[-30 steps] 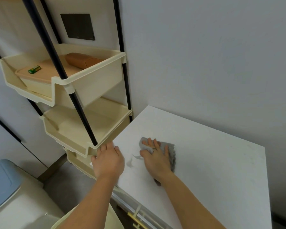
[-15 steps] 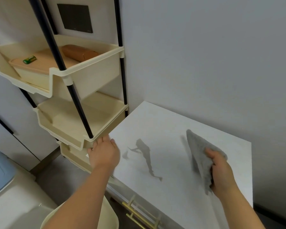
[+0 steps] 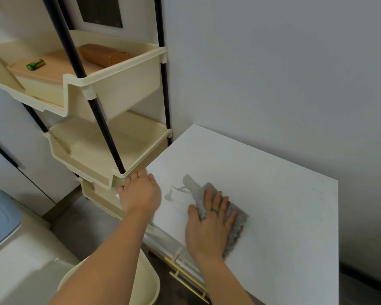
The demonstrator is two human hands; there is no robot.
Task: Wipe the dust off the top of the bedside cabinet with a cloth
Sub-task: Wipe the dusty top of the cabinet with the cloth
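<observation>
Both your hands lie flat: right hand [image 3: 209, 225] pressing the grey cloth [image 3: 235, 225] onto the cabinet top [image 3: 273, 205], left hand [image 3: 140, 194] empty at its edge.

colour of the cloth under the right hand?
Grey. The cloth lies flat under the right hand on the white cabinet top; head view shows it.

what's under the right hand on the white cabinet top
A crumpled grey cloth lies flat under the right hand on the white cabinet top. The surface beneath the cloth is covered.
</observation>
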